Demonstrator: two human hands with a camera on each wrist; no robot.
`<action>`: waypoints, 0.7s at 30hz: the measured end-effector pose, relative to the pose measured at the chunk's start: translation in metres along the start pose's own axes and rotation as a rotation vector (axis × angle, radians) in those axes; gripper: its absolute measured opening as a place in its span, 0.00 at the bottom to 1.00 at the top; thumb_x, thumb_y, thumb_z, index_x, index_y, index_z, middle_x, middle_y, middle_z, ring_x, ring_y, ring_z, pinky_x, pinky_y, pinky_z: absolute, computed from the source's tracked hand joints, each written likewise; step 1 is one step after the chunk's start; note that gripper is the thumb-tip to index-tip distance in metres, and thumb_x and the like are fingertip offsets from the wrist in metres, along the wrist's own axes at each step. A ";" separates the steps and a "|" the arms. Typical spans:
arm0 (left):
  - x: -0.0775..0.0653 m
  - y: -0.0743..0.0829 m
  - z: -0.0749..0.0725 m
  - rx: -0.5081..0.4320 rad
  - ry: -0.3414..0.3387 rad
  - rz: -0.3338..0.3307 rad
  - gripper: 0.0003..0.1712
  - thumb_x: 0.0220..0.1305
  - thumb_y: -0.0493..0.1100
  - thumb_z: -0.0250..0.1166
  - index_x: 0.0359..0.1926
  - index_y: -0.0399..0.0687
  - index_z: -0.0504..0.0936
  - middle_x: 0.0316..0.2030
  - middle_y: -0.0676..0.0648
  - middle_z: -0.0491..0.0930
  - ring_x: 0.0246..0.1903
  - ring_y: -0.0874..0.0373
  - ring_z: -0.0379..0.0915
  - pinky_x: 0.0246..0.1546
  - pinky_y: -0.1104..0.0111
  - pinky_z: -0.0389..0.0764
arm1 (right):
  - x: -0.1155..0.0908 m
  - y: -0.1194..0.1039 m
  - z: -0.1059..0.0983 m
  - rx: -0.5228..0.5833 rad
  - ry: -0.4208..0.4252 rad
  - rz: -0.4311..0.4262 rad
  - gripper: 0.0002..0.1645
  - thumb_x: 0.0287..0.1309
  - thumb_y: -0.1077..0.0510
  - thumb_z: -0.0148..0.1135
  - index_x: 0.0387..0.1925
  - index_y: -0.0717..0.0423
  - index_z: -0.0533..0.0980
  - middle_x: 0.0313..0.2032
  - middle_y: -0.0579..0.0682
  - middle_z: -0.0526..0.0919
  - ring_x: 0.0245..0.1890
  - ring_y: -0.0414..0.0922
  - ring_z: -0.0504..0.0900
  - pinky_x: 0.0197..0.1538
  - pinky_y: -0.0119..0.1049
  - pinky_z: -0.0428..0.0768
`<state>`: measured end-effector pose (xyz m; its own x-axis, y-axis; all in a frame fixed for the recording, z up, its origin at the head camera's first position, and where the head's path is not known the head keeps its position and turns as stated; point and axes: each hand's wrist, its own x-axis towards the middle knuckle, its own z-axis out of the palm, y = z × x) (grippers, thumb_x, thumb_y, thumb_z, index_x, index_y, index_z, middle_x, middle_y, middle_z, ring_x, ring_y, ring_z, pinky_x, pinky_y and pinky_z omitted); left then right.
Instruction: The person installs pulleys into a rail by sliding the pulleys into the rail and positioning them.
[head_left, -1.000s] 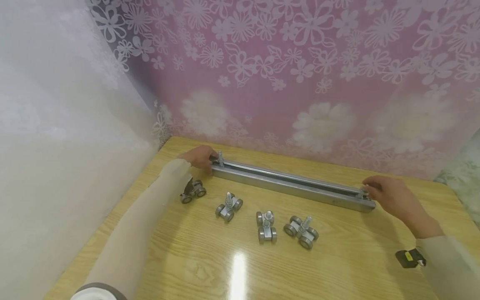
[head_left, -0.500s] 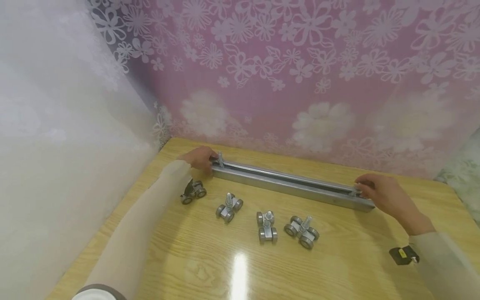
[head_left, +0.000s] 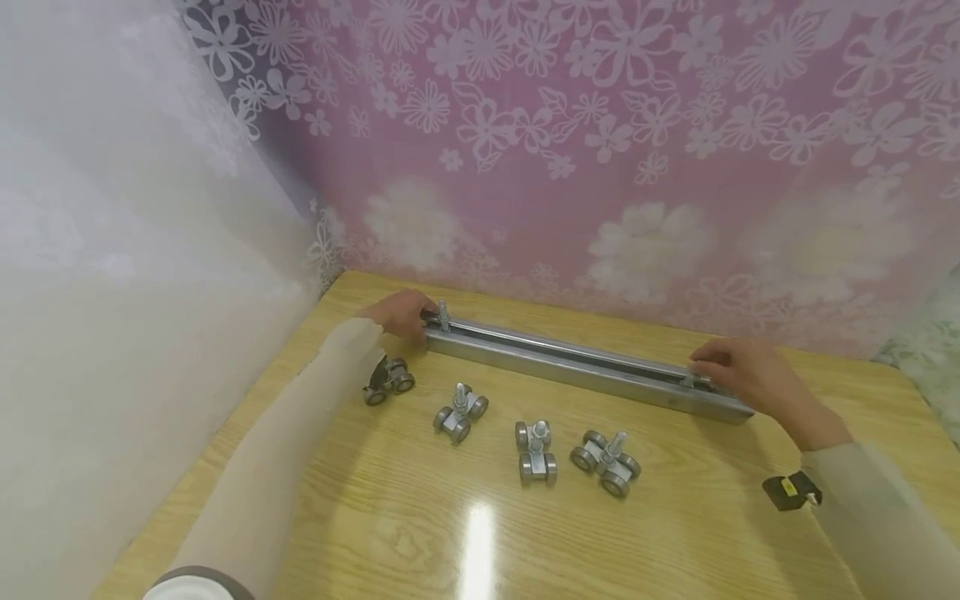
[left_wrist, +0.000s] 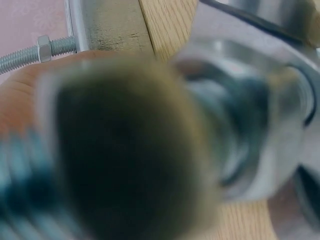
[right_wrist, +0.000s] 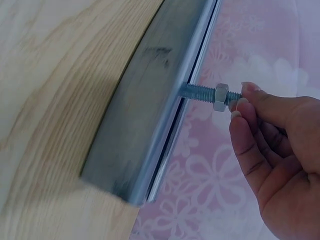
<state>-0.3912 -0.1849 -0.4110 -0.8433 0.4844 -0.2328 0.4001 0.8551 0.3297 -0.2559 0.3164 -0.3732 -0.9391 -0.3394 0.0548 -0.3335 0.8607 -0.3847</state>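
1. Head: We found the rail (head_left: 570, 370) on the table (head_left: 360, 517), beyond four trolleys (head_left: 537, 463). The left hand (head_left: 400, 314) gripped the rail's left end, fingers bent round it; the right hand (head_left: 753, 379) pinched a bolt (head_left: 687, 380) near the right end.
2. Left wrist: We met blurred hardware (left_wrist: 235, 115) across the foreground and could not tell the finger hold here.
3. Right wrist: We noted thumb and fingertips together on the bolt's tip, beyond its nut (right_wrist: 220, 97).

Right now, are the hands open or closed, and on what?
Left hand: closed, gripping the rail.
Right hand: closed, pinching a threaded bolt.
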 end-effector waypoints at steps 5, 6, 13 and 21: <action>0.001 -0.001 -0.001 -0.004 -0.009 -0.011 0.37 0.46 0.38 0.74 0.61 0.44 0.76 0.53 0.45 0.77 0.49 0.52 0.72 0.54 0.59 0.72 | 0.012 -0.011 0.003 0.005 -0.008 -0.043 0.16 0.64 0.56 0.59 0.46 0.63 0.79 0.41 0.59 0.84 0.33 0.47 0.81 0.38 0.52 0.79; 0.001 -0.001 -0.001 -0.007 -0.009 -0.014 0.37 0.46 0.37 0.74 0.61 0.43 0.75 0.53 0.44 0.77 0.49 0.52 0.72 0.55 0.59 0.72 | 0.014 -0.013 0.004 0.005 -0.010 -0.049 0.15 0.64 0.56 0.59 0.46 0.63 0.80 0.40 0.58 0.84 0.32 0.46 0.81 0.38 0.52 0.79; -0.001 -0.004 -0.002 -0.018 0.002 -0.022 0.37 0.46 0.37 0.74 0.61 0.42 0.75 0.55 0.43 0.76 0.52 0.51 0.71 0.56 0.58 0.71 | 0.033 -0.025 0.010 0.043 -0.063 -0.057 0.16 0.63 0.54 0.60 0.44 0.63 0.79 0.36 0.52 0.85 0.29 0.42 0.81 0.36 0.48 0.80; -0.001 0.000 -0.003 -0.034 -0.022 -0.056 0.40 0.48 0.36 0.74 0.65 0.42 0.71 0.59 0.43 0.73 0.57 0.50 0.67 0.60 0.59 0.67 | 0.050 -0.040 0.018 0.071 -0.097 -0.087 0.13 0.62 0.57 0.61 0.42 0.63 0.79 0.34 0.52 0.85 0.29 0.44 0.82 0.35 0.44 0.81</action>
<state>-0.3911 -0.1864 -0.4085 -0.8559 0.4399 -0.2718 0.3395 0.8745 0.3463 -0.2881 0.2581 -0.3714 -0.8933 -0.4494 0.0030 -0.4032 0.7985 -0.4470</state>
